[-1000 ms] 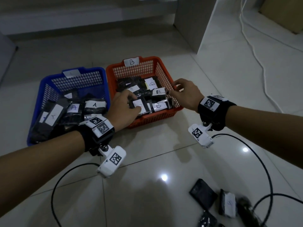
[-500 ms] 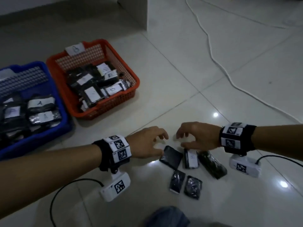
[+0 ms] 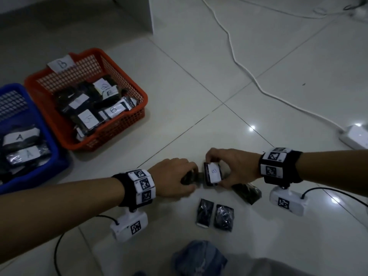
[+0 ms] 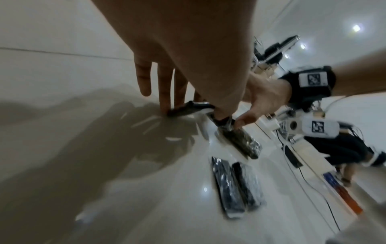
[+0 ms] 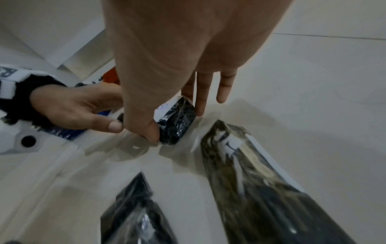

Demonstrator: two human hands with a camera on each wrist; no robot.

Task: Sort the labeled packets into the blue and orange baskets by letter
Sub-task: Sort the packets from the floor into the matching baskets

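On the tiled floor in the head view, my left hand (image 3: 193, 178) grips a dark packet (image 3: 190, 177) whose label is hidden; in the left wrist view this dark packet (image 4: 185, 108) has one edge raised. Beside it my right hand (image 3: 216, 170) pinches a packet labelled B (image 3: 213, 173) between thumb and fingers; in the right wrist view it is the black packet (image 5: 177, 123) standing on edge. Three more packets lie near: two side by side (image 3: 205, 215) (image 3: 224, 217) and a greenish one (image 3: 247, 192). The orange basket (image 3: 119, 126) marked B and the blue basket (image 3: 59, 162) hold several packets at the far left.
A white cable (image 3: 239, 64) runs across the floor to a power strip (image 3: 356, 136) at the right edge. Black wrist-camera cables (image 3: 338, 194) trail by both arms. My denim-clad knee (image 3: 199, 257) is at the bottom. A pale cabinet base (image 3: 131, 14) stands behind the baskets.
Both hands left the orange basket, came down to the loose packets and took hold: the left of a dark packet, the right of the B packet, now tipped up on edge.
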